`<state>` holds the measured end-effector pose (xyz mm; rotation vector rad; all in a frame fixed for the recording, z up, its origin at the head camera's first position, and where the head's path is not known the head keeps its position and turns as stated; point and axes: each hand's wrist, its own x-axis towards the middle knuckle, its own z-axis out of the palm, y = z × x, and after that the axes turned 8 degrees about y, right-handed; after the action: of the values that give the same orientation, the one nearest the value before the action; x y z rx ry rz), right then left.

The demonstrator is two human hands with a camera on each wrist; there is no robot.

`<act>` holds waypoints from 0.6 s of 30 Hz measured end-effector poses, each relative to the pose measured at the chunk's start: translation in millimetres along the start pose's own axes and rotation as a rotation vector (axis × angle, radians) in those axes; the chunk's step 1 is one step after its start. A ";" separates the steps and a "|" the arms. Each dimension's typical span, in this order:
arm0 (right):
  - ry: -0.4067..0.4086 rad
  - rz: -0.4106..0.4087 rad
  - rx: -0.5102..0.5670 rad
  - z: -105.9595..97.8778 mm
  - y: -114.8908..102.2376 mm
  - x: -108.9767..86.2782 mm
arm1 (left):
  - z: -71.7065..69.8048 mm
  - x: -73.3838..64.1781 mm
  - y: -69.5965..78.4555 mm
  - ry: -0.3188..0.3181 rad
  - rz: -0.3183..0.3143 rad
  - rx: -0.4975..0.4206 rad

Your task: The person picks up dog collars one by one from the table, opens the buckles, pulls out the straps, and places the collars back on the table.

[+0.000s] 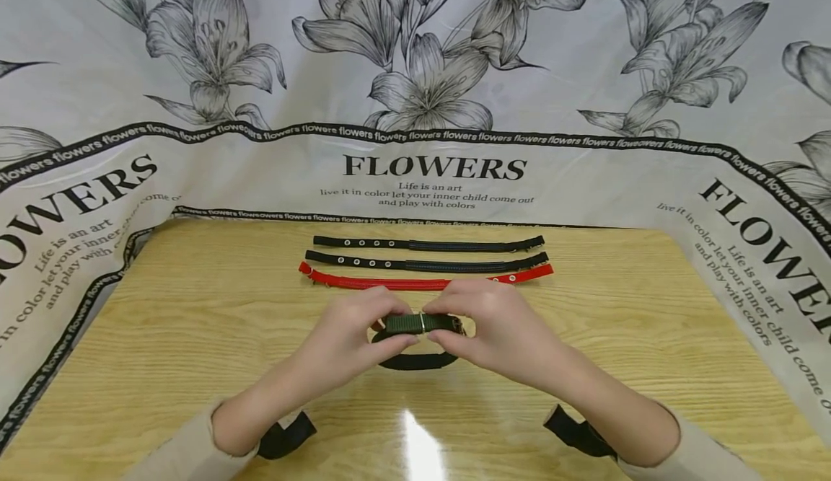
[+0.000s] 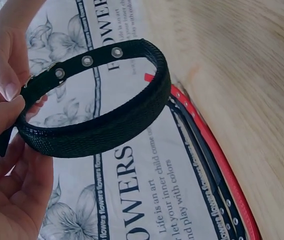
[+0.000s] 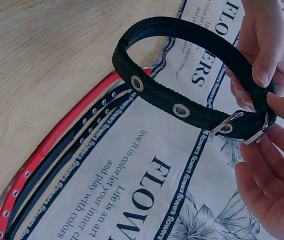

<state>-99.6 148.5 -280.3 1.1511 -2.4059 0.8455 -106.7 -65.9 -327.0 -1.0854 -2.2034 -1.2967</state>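
A dark green collar, closed into a loop, is held up between both hands over the table. Metal-ringed holes run along its strap, and a metal buckle and a wire loop sit near its joined end. My left hand pinches the strap between thumb and fingers, with a pointed strap end sticking out beside the thumb in the left wrist view. Opposite it, my right hand pinches the collar at the buckle. The loop's padded side hangs out from the fingers.
Behind the hands, a red collar and two black collars lie straight and side by side on the wooden table. A white cloth with flower drawings and lettering hangs round the table's back and sides.
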 end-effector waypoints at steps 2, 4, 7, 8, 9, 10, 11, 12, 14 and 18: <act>-0.016 -0.002 -0.015 0.9 -2.3 -0.5 | 1.4 -1.7 1.3 -0.004 0.039 0.016; -0.031 0.002 -0.009 1.1 -3.7 -1.5 | 2.4 -3.2 2.9 -0.003 0.078 0.043; -0.035 -0.008 0.004 1.9 -4.2 -3.0 | 3.5 -4.0 4.4 0.005 0.120 0.086; -0.035 -0.016 0.008 2.3 -3.9 -3.3 | 3.8 -4.0 4.8 0.011 0.129 0.099; -0.034 -0.023 0.012 2.9 -3.6 -3.4 | 4.1 -4.1 4.9 0.014 0.133 0.107; -0.033 -0.032 0.015 3.5 -3.1 -3.6 | 4.6 -4.0 4.9 0.013 0.135 0.115; -0.032 -0.040 0.019 4.1 -2.6 -3.7 | 5.4 -3.8 5.0 0.012 0.136 0.123; -0.031 -0.045 0.021 4.7 -2.0 -3.7 | 6.0 -3.7 5.2 0.009 0.131 0.130; -0.031 -0.053 0.026 5.6 -0.7 -4.2 | 7.3 -3.5 5.4 0.001 0.122 0.137; -0.031 -0.048 0.039 5.7 2.1 -5.8 | 8.4 -3.2 5.4 -0.004 0.100 0.138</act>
<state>-98.0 149.3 -288.5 1.2400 -2.3864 0.8691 -100.0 -58.6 -330.2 -1.1305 -2.1762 -1.0850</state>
